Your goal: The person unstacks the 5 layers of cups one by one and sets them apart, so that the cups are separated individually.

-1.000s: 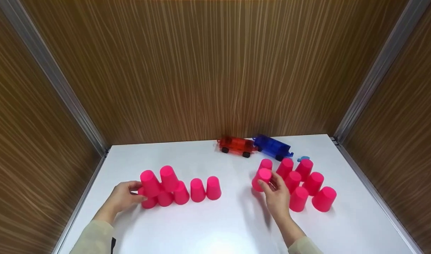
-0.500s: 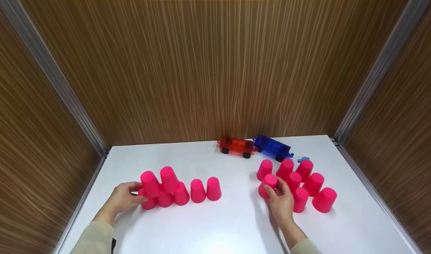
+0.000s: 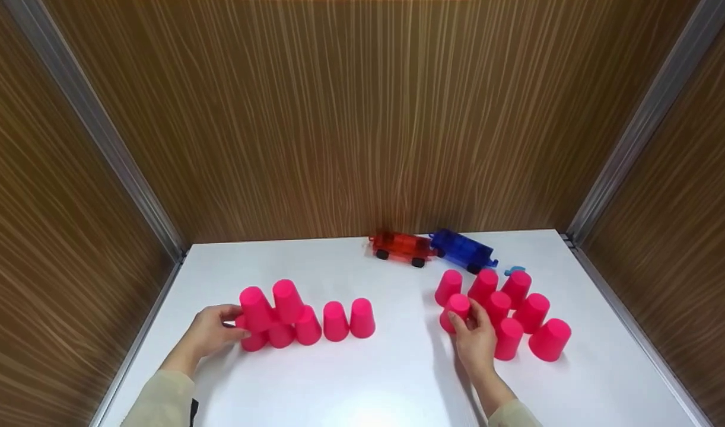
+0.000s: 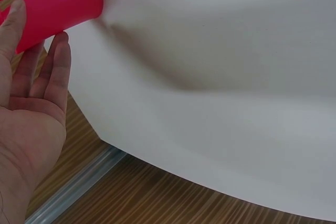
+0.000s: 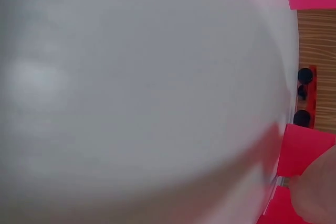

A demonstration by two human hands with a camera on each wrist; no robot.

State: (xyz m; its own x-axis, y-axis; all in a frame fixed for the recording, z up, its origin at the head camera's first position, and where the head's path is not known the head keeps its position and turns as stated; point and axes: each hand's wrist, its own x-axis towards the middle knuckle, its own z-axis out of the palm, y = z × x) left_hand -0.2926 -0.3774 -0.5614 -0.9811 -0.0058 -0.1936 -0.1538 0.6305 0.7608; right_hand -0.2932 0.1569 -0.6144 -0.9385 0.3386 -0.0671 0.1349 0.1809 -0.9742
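Note:
Pink cups stand upside down on a white table [image 3: 339,379] in the head view. On the left, my left hand [image 3: 211,329] holds the end cup of a row, thumb and fingers on opposite sides; two cups, one of them an upper cup [image 3: 288,301], sit on top of that row's left part. In the left wrist view, the held cup [image 4: 63,6] lies between thumb and fingers [image 4: 55,69]. On the right, my right hand [image 3: 476,341] pinches a pink cup [image 3: 454,314] at the front left of a loose group. Part of that cup [image 5: 304,150] shows in the right wrist view.
Behind the cups lie a red toy wagon [image 3: 401,246] and a blue toy wagon [image 3: 463,249], with a small light-blue piece [image 3: 515,270] to their right. Several upside-down cups, such as a near right cup [image 3: 549,340], surround the right hand. Wood-grain panels [image 3: 362,118] enclose the table.
My right hand has lowered its cup, moving a little right and nearer to me, close to the right group. My left hand stays at the end cup of the row.

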